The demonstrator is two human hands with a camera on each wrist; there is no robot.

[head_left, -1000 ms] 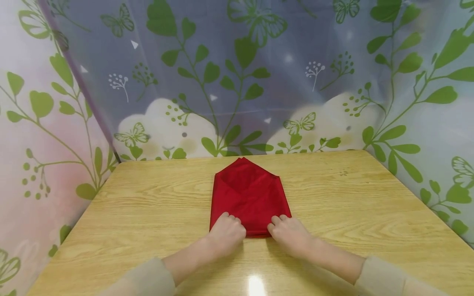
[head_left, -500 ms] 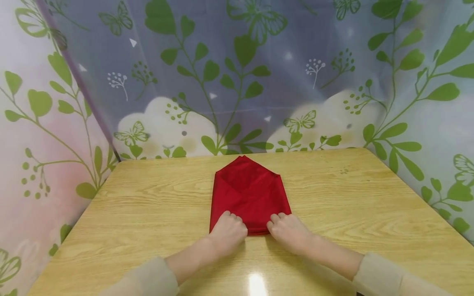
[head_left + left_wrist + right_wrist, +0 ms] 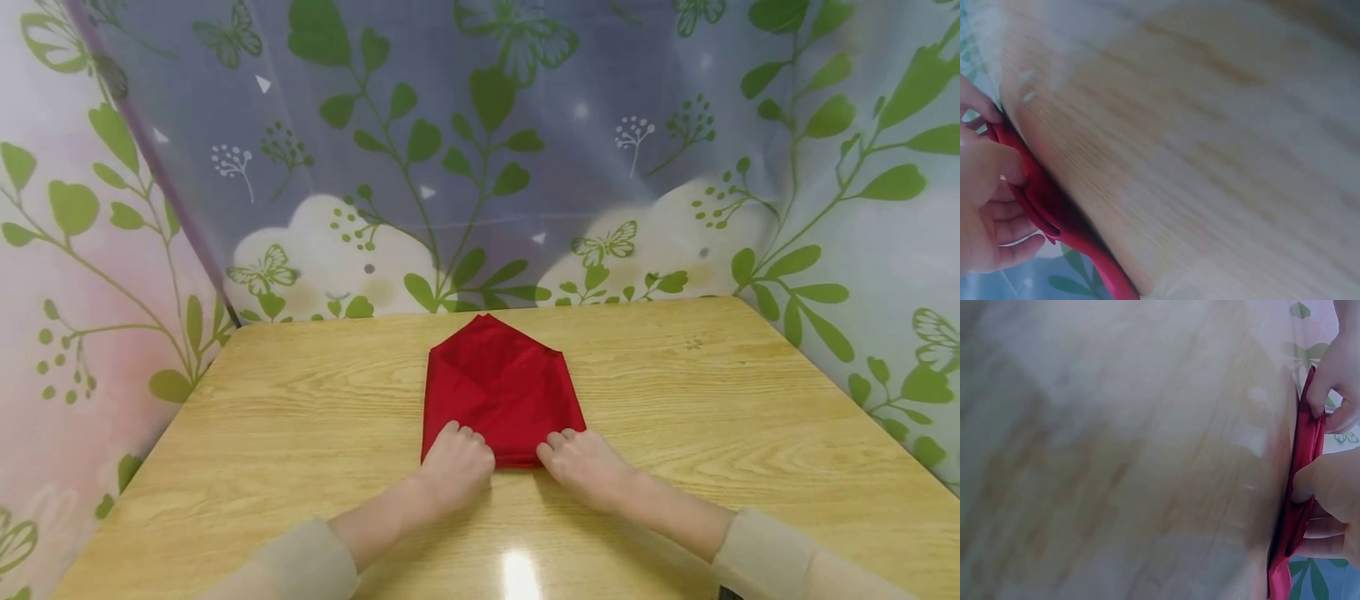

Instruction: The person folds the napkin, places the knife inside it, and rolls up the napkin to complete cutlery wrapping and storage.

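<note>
A pale, wood-grained worktop (image 3: 300, 383) reaches back to a blue-grey printed sheet (image 3: 570, 179), patterned with green leafy stems, butterflies and white cloud shapes (image 3: 330, 250) along its foot. On the left a pinkish-white sheet (image 3: 97, 283) meets it at a dark purple strip (image 3: 159, 171), and on the right a paler leaf-printed sheet (image 3: 881, 250) runs alongside, while a bright white reflection (image 3: 520, 575) shines on the wood's near part.

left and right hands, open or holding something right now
Left hand: holding the red cloth, pinched at the near edge toward its left end.
Right hand: holding the same edge, pinched toward its right end.
</note>
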